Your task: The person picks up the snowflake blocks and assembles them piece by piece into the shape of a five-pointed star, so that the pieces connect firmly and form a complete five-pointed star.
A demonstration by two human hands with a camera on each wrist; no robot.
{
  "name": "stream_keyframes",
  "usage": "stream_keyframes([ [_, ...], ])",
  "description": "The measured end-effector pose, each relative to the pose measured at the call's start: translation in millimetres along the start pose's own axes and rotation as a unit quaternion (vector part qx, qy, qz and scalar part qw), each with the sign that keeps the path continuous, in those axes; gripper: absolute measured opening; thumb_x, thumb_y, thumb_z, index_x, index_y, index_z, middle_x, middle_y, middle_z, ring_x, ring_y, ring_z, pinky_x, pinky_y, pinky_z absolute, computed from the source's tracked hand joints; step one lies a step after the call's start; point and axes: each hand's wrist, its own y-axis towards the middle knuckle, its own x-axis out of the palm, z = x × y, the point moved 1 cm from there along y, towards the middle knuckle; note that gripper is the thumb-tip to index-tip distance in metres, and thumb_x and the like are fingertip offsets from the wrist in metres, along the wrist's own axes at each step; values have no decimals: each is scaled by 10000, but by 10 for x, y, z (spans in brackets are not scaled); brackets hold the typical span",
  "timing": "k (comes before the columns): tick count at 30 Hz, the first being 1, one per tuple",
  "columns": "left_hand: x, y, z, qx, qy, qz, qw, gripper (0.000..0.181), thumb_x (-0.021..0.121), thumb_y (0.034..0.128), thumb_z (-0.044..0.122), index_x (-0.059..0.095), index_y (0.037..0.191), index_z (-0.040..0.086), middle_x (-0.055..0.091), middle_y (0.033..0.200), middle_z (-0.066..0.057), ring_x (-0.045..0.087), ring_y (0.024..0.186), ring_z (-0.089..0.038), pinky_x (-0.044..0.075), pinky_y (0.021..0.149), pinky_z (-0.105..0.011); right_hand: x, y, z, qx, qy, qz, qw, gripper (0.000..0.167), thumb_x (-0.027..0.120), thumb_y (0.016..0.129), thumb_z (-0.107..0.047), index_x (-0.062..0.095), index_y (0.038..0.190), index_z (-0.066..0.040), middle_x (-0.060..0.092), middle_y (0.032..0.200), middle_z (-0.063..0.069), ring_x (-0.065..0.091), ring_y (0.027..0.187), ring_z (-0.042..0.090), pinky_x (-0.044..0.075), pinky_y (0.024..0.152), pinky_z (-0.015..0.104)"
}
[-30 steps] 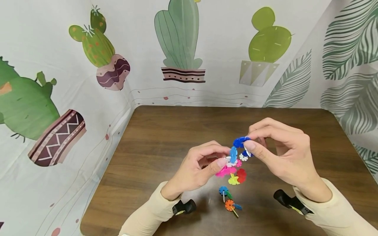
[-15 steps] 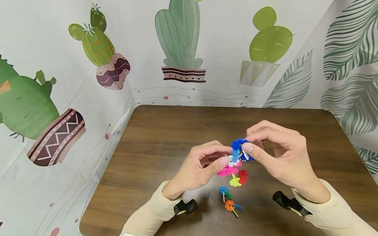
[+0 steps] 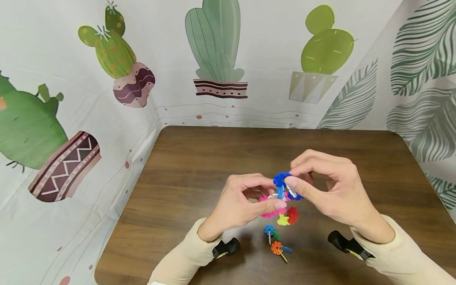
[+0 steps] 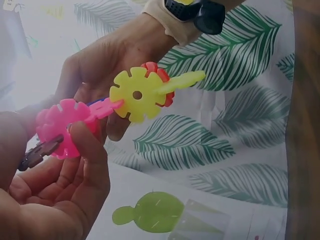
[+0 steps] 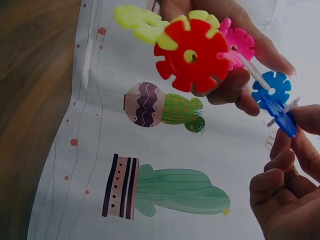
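Notched plastic snowflake discs are joined into one cluster between the two hands. My left hand (image 3: 240, 204) pinches it by a pink disc (image 4: 57, 127); a dark brown disc (image 4: 44, 151) is slotted there. With thumb and fingers, my right hand (image 3: 333, 188) pinches a dark blue disc (image 5: 278, 116), which touches a light blue disc (image 5: 278, 86). White discs sit close by, partly hidden by fingers. A yellow disc (image 4: 131, 107) and a red disc (image 5: 195, 75) stick out of the cluster, away from the fingers.
Below the hands, a smaller joined group lies on the brown table (image 3: 199, 154), including a blue disc (image 3: 269, 230) and an orange disc (image 3: 276, 248). A cactus-print cloth (image 3: 263, 47) hangs behind the table. Both wrists wear black straps with devices.
My right hand has moved left and slightly down with the dark blue disc, closer to the left hand. The left thumb has shifted right across the cluster. The group on the table stays put.
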Motion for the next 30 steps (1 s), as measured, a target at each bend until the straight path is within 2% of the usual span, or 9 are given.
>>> stream_keyframes([
  [3, -1, -6, 15, 317, 216, 52, 9993, 242, 892, 838, 23, 812, 1067, 37, 766, 895, -106, 681, 767, -22, 668, 688, -328, 4, -1, 3, 80, 63, -74, 9999, 314, 787, 787, 222, 779, 947, -48, 687, 895, 29, 584, 777, 95, 451, 599, 245],
  [8, -12, -6, 31, 820, 526, 55, 9952, 280, 899, 811, -5, 812, 1076, 24, 772, 878, -92, 665, 742, -17, 649, 658, -278, 2, -10, 8, 83, 228, -91, 9997, 184, 816, 861, 112, 790, 978, -27, 718, 924, 87, 655, 863, 137, 530, 644, 235],
  [11, -25, -6, 40, 987, 586, 44, 9934, 309, 902, 798, -22, 808, 1091, 14, 774, 877, -98, 669, 738, -25, 647, 654, -269, 3, -10, 6, 78, 226, -88, 9997, 136, 829, 883, 55, 794, 989, -24, 722, 931, 105, 666, 883, 142, 541, 652, 229],
  [14, -41, -12, 47, 918, 573, 52, 9941, 316, 896, 809, -9, 804, 1109, 19, 776, 897, -100, 681, 756, -27, 653, 661, -275, 12, 2, 2, 161, 141, -112, 9997, 188, 819, 864, 102, 795, 986, -38, 721, 931, 80, 655, 854, 130, 516, 619, 235],
  [18, -57, -21, 51, 641, 615, 88, 9960, 357, 915, 804, 31, 797, 1140, 57, 771, 925, -73, 687, 782, -25, 660, 676, -288, 31, 17, 5, 258, 2, -136, 9996, 323, 797, 800, 207, 793, 984, -58, 701, 919, 35, 604, 808, 109, 464, 605, 250],
  [22, -48, -18, 29, 510, 912, 59, 9945, 392, 956, 787, 103, 791, 1142, 117, 760, 913, -13, 654, 758, -24, 631, 654, -246, 56, 25, 10, 297, -220, -218, 9991, 379, 806, 776, 218, 794, 992, -93, 670, 902, 4, 557, 795, 91, 430, 618, 243],
  [27, -11, 10, -19, 634, 1506, 68, 9865, 259, 954, 813, 172, 783, 1007, 157, 727, 823, 49, 583, 678, 7, 560, 598, -170, 94, 53, -5, 411, -611, -386, 9965, 364, 828, 805, 159, 791, 991, -152, 657, 889, -30, 538, 781, 70, 426, 626, 254],
  [30, 0, 17, -36, 518, 1442, 93, 9881, 183, 929, 840, 166, 778, 942, 149, 715, 781, 43, 580, 637, 11, 553, 568, -175, 84, 50, -25, 583, -874, -380, 9937, 353, 820, 831, 139, 786, 1003, -168, 666, 897, -47, 545, 772, 63, 444, 615, 256],
])
